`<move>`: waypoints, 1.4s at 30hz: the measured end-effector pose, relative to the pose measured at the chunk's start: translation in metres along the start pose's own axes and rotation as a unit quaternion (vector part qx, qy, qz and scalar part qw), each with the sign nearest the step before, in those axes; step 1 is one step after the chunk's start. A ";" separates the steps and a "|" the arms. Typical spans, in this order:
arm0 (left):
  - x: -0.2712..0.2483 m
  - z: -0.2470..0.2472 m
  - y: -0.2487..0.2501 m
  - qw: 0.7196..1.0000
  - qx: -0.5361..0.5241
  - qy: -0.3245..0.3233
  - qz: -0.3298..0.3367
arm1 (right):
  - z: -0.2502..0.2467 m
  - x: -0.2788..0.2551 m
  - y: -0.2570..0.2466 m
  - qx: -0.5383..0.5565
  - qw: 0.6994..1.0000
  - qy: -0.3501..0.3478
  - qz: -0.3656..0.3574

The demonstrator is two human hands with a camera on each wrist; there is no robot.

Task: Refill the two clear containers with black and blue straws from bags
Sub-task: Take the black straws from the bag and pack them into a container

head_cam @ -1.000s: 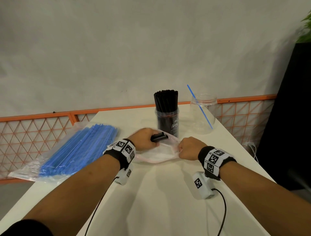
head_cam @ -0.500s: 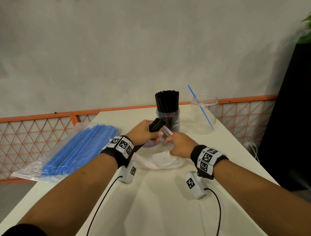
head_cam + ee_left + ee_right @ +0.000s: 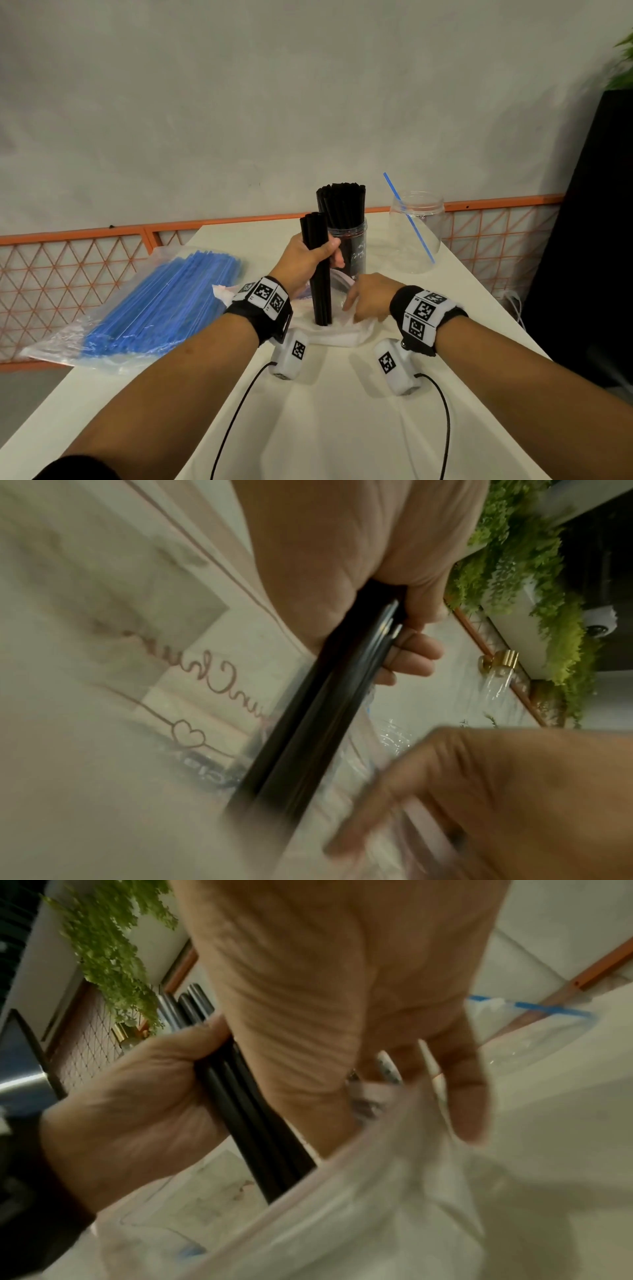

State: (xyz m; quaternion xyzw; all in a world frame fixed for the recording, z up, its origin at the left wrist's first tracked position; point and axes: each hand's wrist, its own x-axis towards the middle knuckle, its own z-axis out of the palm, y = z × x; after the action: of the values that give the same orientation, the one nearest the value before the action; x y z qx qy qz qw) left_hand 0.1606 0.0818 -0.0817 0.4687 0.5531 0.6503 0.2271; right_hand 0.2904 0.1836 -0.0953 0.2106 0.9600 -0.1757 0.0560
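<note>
My left hand (image 3: pixel 306 259) grips a small bundle of black straws (image 3: pixel 319 274) and holds it upright, its lower end still in the mouth of a clear, almost empty bag (image 3: pixel 342 335) on the white table (image 3: pixel 342 421). My right hand (image 3: pixel 367 298) pinches the bag's rim (image 3: pixel 377 1191) beside the bundle (image 3: pixel 253 1123). Just behind stands a clear container (image 3: pixel 352 246) packed with black straws. To its right is the second clear container (image 3: pixel 416 236) with a single blue straw (image 3: pixel 409 219) leaning in it.
A clear bag full of blue straws (image 3: pixel 161 301) lies at the table's left edge. An orange mesh railing (image 3: pixel 85 267) runs behind the table. A dark panel (image 3: pixel 589 240) stands at the right. Two cables (image 3: pixel 233 421) trail from my wrists across the near table.
My left hand has drawn the black straws up out of the bag and turned them from lying flat to upright. My right hand slid left along the bag.
</note>
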 end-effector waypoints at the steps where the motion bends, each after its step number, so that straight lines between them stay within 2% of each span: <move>1: 0.000 0.000 -0.002 1.000 0.005 0.008 -0.003 | -0.001 -0.002 0.001 0.009 1.000 -0.016 0.014; 2: 0.001 -0.001 -0.003 1.000 0.012 0.012 -0.003 | -0.004 -0.002 0.002 0.017 1.000 -0.006 0.016; 4: 0.002 -0.003 -0.003 1.000 0.020 0.018 0.002 | -0.014 -0.002 -0.002 0.030 0.996 0.079 -0.015; 6: 0.003 -0.003 -0.003 1.000 0.015 0.018 0.003 | -0.023 -0.003 -0.009 0.096 0.979 0.171 -0.064; 7: 0.004 -0.002 -0.004 1.000 0.016 0.016 0.002 | -0.025 -0.004 -0.013 0.135 0.968 0.194 -0.084; 9: 0.003 0.000 -0.005 0.999 0.029 0.011 -0.007 | -0.026 -0.007 -0.017 0.175 0.958 0.204 -0.095; 12: 0.004 0.000 -0.001 0.999 0.038 0.003 -0.020 | -0.018 -0.007 -0.012 0.174 0.955 0.220 -0.095; 16: 0.010 -0.004 0.008 0.999 0.023 0.033 -0.010 | -0.012 -0.003 -0.001 0.163 0.944 0.283 -0.047; 21: -0.001 0.001 -0.009 0.996 0.059 0.015 -0.060 | -0.014 0.003 0.001 0.173 0.945 0.275 -0.035; 23: 0.000 0.002 -0.007 0.997 0.057 0.020 -0.056 | -0.015 0.007 0.001 0.153 0.953 0.259 -0.027; 30: 0.023 -0.005 0.063 1.000 0.017 -0.014 0.020 | -0.016 0.016 0.003 0.115 0.964 0.240 -0.012; 36: 0.057 0.004 0.110 0.993 -0.029 0.057 0.097 | -0.015 0.021 0.002 0.101 0.961 0.256 -0.004; 42: 0.094 0.017 0.114 0.987 -0.002 0.090 0.132 | -0.015 0.023 0.002 0.075 0.959 0.272 -0.015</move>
State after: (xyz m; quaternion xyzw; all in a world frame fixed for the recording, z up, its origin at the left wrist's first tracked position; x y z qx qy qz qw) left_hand 0.1579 0.1343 0.0573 0.4770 0.5034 0.7148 0.0898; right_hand 0.2695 0.1994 -0.0857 0.2396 0.9262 -0.1838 -0.2257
